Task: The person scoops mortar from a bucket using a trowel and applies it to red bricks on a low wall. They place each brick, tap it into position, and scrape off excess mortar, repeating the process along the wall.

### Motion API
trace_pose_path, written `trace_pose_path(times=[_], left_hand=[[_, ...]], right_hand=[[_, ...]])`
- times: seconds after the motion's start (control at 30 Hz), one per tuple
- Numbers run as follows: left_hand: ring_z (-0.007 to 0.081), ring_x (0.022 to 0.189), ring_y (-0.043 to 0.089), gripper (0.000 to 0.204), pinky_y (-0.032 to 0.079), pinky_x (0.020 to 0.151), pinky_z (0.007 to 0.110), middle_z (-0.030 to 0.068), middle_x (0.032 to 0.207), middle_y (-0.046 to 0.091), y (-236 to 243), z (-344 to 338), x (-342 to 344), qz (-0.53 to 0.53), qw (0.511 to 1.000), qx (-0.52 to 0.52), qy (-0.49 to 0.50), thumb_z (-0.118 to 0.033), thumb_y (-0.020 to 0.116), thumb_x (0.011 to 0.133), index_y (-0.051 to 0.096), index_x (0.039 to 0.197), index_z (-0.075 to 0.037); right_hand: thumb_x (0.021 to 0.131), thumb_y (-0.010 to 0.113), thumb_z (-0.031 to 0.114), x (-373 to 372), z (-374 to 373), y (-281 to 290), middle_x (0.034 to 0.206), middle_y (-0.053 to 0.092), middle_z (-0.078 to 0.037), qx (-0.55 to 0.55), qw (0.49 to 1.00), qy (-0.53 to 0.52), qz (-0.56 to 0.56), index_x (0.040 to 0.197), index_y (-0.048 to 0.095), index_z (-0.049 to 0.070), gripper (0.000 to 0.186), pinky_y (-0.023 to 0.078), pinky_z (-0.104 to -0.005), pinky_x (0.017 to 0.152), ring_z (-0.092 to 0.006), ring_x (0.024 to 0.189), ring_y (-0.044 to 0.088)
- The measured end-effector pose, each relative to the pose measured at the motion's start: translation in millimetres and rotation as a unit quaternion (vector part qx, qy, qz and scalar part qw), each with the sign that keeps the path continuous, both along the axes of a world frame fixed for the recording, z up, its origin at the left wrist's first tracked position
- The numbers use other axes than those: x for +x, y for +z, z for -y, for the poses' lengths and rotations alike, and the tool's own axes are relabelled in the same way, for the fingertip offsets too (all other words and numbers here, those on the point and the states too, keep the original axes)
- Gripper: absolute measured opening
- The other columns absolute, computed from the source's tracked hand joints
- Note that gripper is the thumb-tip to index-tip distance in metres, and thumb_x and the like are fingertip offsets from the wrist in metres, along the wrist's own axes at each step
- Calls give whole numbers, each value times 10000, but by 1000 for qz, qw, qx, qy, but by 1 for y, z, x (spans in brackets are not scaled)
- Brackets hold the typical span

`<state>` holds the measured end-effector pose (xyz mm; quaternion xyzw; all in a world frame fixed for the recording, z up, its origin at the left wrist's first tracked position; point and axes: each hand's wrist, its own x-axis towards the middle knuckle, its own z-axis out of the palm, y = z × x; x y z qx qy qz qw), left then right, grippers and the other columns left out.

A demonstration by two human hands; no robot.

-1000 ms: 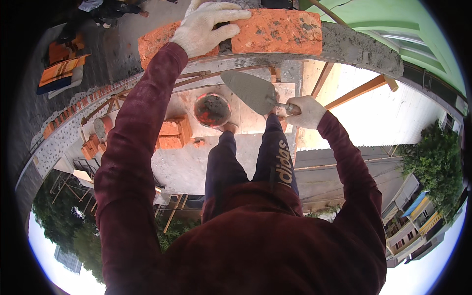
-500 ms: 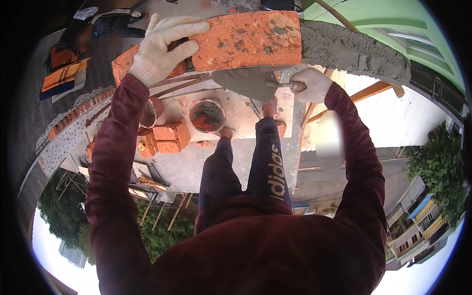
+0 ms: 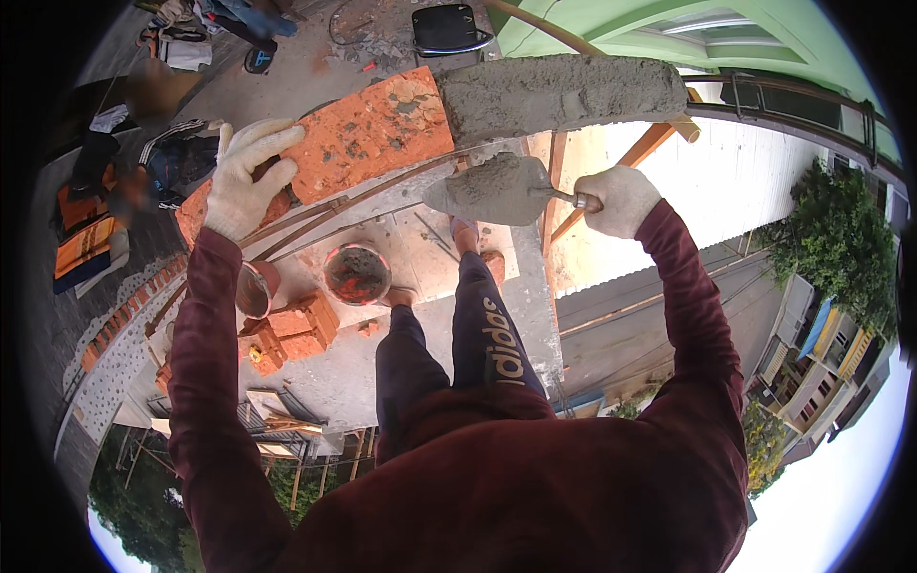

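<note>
At the left, a lower brick (image 3: 194,212) shows only in part, its middle hidden behind the gloved left hand (image 3: 250,181). That grip is spread, its fingertips at the left end of the big brick (image 3: 374,134); how firmly they press, I cannot tell. The brick lies just right of this grip, its long axis along the wall, slanting up to the right. Below it stands a bucket (image 3: 329,269), its lower wall hard to make out. Rightward, grey mortar (image 3: 564,94) meets the brick's end. Under it, the trowel (image 3: 537,199) points left, long axis nearly level, its blade largely covered by mortar. The gloved right hand (image 3: 621,201), its grip clamped around the handle, hides the handle's end.
</note>
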<state>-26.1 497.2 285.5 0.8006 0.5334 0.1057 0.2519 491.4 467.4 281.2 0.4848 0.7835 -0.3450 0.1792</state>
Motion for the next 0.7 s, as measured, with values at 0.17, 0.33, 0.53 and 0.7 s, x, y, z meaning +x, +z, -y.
trace_pose_path(times=[0.17, 0.33, 0.53, 0.7], left_hand=[[335, 1377, 454, 426, 273, 1208, 474, 138, 1408, 595, 17, 22, 10, -62, 995, 75, 26, -219, 692, 889, 705, 1304, -123], [292, 1220, 618, 417, 439, 1088, 386, 146, 1319, 667, 42, 88, -10, 210, 938, 71, 267, -314, 666, 975, 690, 1308, -65], [189, 1207, 613, 416, 472, 1029, 315, 112, 1314, 663, 21, 234, -83, 270, 847, -28, 458, -215, 656, 1002, 646, 1353, 8], [183, 1224, 594, 416, 461, 1045, 326, 114, 1327, 654, 27, 332, -92, 247, 805, -78, 534, -214, 648, 1012, 638, 1359, 15]], right_hand=[[804, 658, 150, -12, 30, 115, 716, 644, -160, -19, 997, -80, 6, 893, 659, 71, 119, 517, -476, 645, -380, 694, 662], [825, 674, 112, -55, 68, 146, 706, 624, -164, 68, 997, -37, 22, 925, 609, 42, 138, 508, -476, 626, -397, 665, 640], [867, 603, 237, -177, 99, 24, 816, 699, -175, -90, 983, 159, 17, 964, 626, 63, 201, 544, -509, 721, -394, 814, 699], [793, 638, 255, -286, 155, -156, 742, 638, -139, -498, 862, 10, -97, 936, 675, 25, 273, 493, -448, 570, -295, 630, 626]])
